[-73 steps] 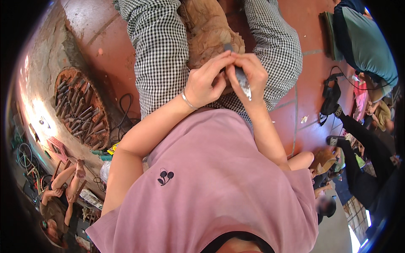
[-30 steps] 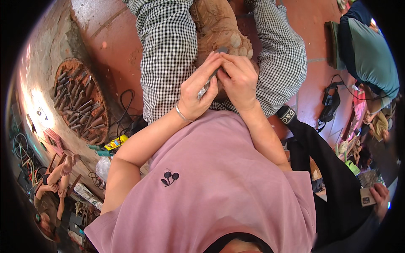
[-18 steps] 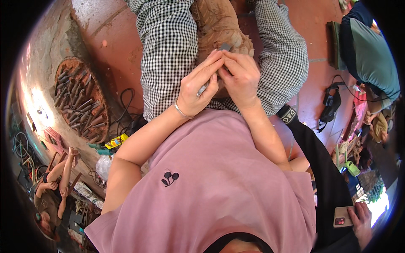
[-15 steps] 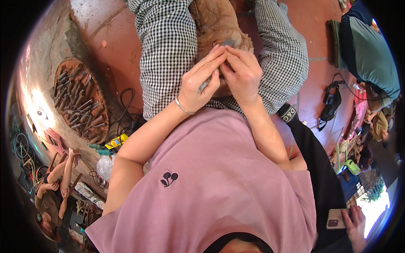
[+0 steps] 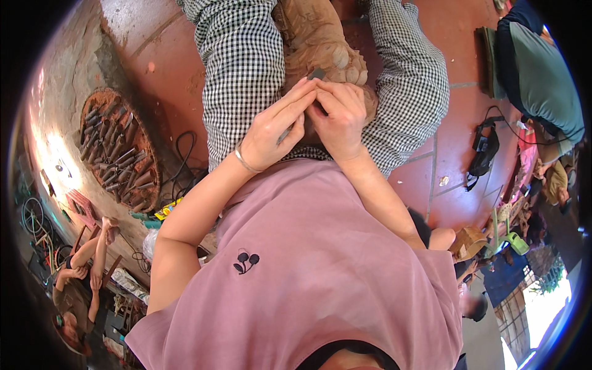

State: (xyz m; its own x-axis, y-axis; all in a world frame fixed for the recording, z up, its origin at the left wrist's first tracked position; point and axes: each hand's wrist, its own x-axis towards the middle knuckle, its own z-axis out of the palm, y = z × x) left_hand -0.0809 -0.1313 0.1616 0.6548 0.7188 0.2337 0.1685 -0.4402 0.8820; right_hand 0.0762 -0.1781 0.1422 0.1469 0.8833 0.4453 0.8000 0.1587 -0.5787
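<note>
A brown carved wooden figure (image 5: pixel 317 46) stands between my knees, with rounded shapes cut into its surface. My left hand (image 5: pixel 274 126) and my right hand (image 5: pixel 339 120) meet fingertip to fingertip just in front of it. Both are closed, pinching a small flat dark grey piece (image 5: pixel 316 73) that looks like sandpaper; its end sticks out past my fingers. A second bit of grey shows at my left palm, and I cannot tell whether it belongs to the same piece. The fingers hide most of what they hold.
On my left, a round tray (image 5: pixel 154 185) holds many wooden-handled carving tools (image 5: pixel 114 148). Black cables (image 5: pixel 185 145) lie beside it. A black bag (image 5: pixel 484 151) rests on the red tiles to my right. Other people sit at far left and right, one in a grey-green top (image 5: pixel 542 74).
Both my hands have moved a little left and nearer to me, still pinching the grey piece. The person with a phone at my right has gone from view.
</note>
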